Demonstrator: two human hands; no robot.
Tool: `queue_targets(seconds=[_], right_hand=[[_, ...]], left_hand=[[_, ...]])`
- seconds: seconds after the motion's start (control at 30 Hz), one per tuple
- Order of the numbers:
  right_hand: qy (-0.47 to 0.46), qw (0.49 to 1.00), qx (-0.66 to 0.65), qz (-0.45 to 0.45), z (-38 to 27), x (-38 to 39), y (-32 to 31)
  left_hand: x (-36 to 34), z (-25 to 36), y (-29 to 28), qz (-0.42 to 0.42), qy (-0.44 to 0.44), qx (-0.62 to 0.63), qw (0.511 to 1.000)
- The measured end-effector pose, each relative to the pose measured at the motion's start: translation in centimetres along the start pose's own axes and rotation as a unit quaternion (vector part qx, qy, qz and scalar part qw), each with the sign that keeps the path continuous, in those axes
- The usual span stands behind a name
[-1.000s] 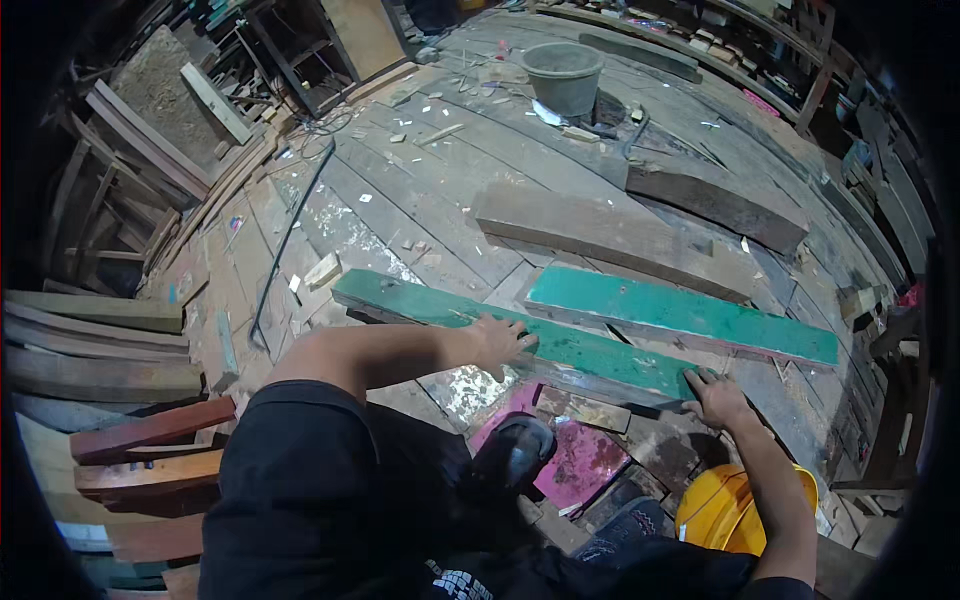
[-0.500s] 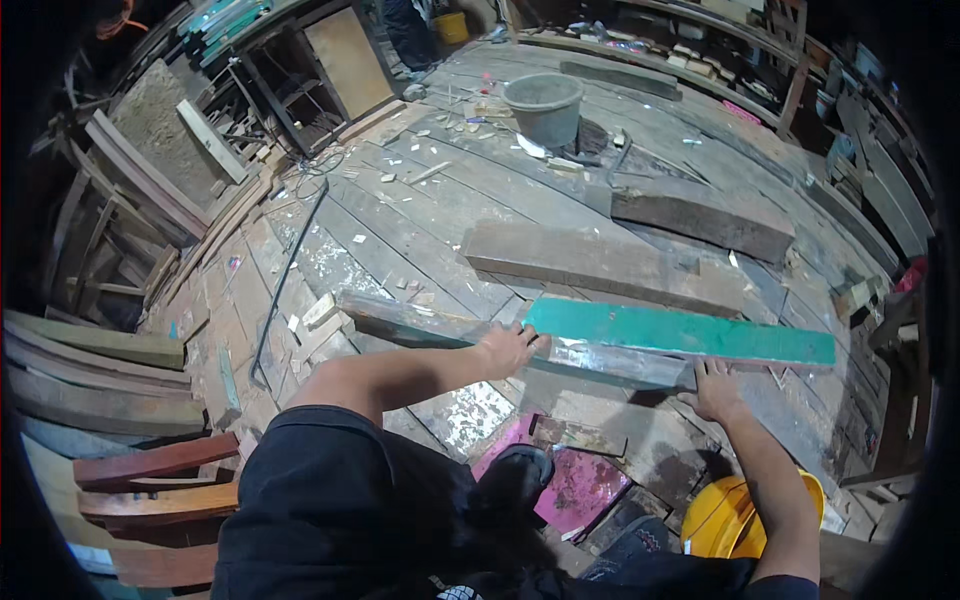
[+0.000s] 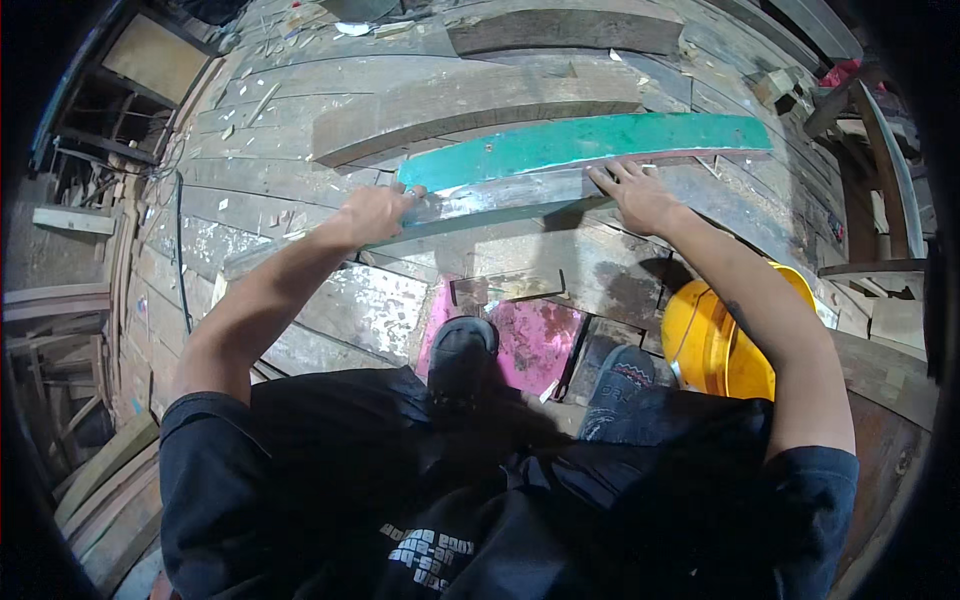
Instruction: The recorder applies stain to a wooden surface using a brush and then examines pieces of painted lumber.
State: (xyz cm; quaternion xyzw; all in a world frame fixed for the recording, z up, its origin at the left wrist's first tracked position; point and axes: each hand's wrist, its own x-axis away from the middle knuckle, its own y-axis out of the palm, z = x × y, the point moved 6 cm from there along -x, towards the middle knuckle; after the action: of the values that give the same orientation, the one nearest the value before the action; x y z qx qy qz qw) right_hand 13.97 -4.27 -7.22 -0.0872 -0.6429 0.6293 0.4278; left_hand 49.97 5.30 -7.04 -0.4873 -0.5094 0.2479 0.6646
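A long, worn wooden beam (image 3: pixel 510 197), grey with pale and greenish patches, lies across in front of me. Beside its far edge rests a green-painted plank (image 3: pixel 590 142). My left hand (image 3: pixel 376 214) grips the beam left of its middle, fingers curled over the top near the plank's left end. At the beam's right end is my right hand (image 3: pixel 640 198), its thumb and fingers set over the wood close to the plank's near edge. Part of the beam's right end is hidden under that hand.
Two thick brown timbers, a nearer one (image 3: pixel 470 105) and a farther one (image 3: pixel 565 30), lie beyond the plank. A yellow bucket (image 3: pixel 695 340) is tipped beside my right forearm. Near my feet are a pink panel (image 3: pixel 535 345) and a narrow wooden piece (image 3: pixel 510 288). Stacked boards stand left.
The view has tilted down and turned, so the beam and plank appear higher and farther left. Both hands stay on the beam; the right fingers look more spread.
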Motion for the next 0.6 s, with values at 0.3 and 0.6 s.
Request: queue_targets(seconds=[0.3, 0.6], right_hand=[[0.004, 1.0, -0.01, -0.016, -0.6, 0.1, -0.8], [-0.026, 0.999, -0.015, -0.014, -0.5, 0.1, -0.4]], left_hand=[[1.0, -1.8, 1.2, 0.015, -0.02, 0.033, 0.999], [2.3, -6.0, 3.3, -0.052, -0.035, 0.058, 0.996]])
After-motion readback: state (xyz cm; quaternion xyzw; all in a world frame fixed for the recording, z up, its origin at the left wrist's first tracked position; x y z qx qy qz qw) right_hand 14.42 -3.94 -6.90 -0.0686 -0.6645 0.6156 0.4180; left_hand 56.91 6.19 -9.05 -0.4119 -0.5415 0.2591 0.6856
